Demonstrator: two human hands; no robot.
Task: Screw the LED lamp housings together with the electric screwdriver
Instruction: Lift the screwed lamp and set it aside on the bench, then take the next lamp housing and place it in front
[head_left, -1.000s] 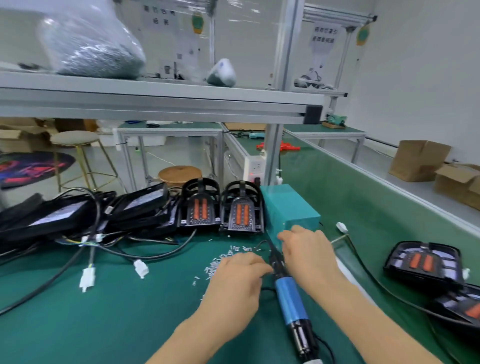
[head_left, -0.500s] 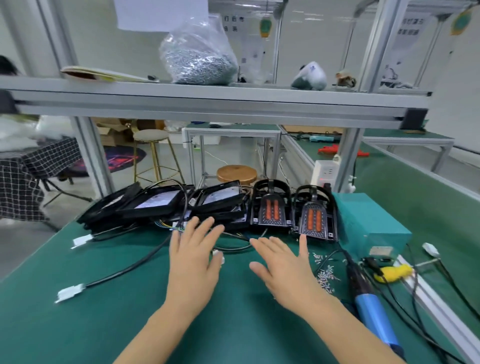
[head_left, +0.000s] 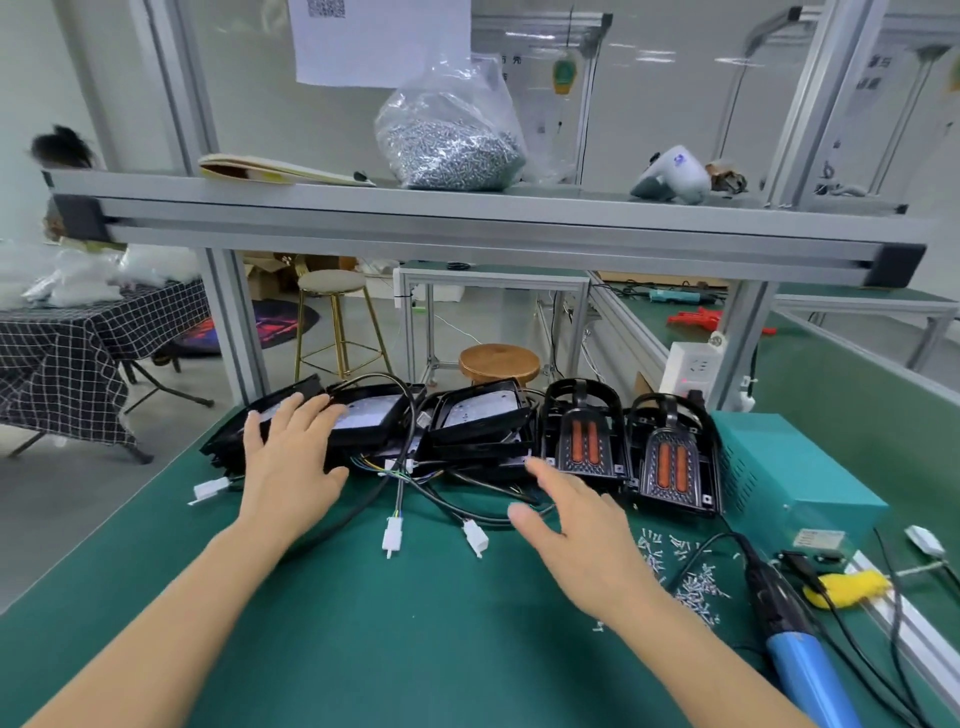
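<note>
Several black LED lamp housings (head_left: 470, 421) with cables and white connectors lie stacked at the back of the green bench. My left hand (head_left: 288, 457) reaches out flat, its fingertips touching the leftmost housing (head_left: 363, 418). My right hand (head_left: 582, 535) hovers spread over the cables in front of two back shells with orange strips (head_left: 584, 441). The blue electric screwdriver (head_left: 789, 639) lies on the bench at the right, in neither hand. Loose screws (head_left: 685, 577) are scattered beside it.
A teal power box (head_left: 789, 467) stands at the right, with a yellow item (head_left: 847, 584) in front of it. An aluminium shelf (head_left: 467, 223) overhead carries a bag of screws (head_left: 447, 135). White connectors (head_left: 392, 535) lie mid-bench. Stools stand beyond the bench; a person sits far left.
Both hands let go of the screwdriver, which now lies on the bench. My view swung left, and both hands moved forward to the pile of housings.
</note>
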